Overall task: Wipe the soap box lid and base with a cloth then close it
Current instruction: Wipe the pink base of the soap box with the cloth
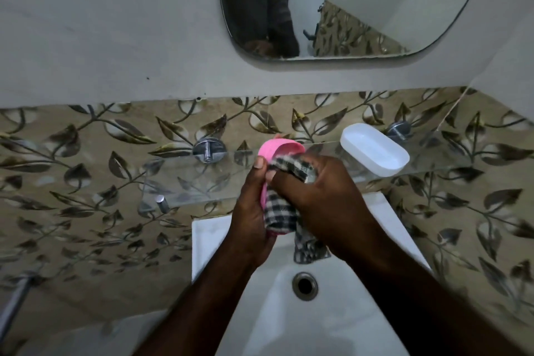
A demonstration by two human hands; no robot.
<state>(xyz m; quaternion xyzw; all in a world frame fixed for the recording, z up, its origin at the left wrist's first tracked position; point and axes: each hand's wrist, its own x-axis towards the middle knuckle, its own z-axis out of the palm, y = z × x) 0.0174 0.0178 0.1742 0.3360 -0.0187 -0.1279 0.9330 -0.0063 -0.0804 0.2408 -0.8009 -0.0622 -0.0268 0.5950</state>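
Observation:
My left hand (250,211) grips a pink soap box part (278,149), tilted on its edge above the sink; whether it is the lid or the base I cannot tell. My right hand (323,196) presses a black-and-white checked cloth (281,214) into and around the pink part. One end of the cloth hangs down below my hands. The other half of the soap box, a white oval shell (375,150), lies open side up on the glass shelf (185,179) to the right of my hands.
A white sink (332,312) with a metal drain (304,285) is below my hands. The glass shelf is held by chrome mounts (208,149) on leaf-patterned tiles. A mirror (346,3) hangs on the wall above. A metal bar (14,300) is at the lower left.

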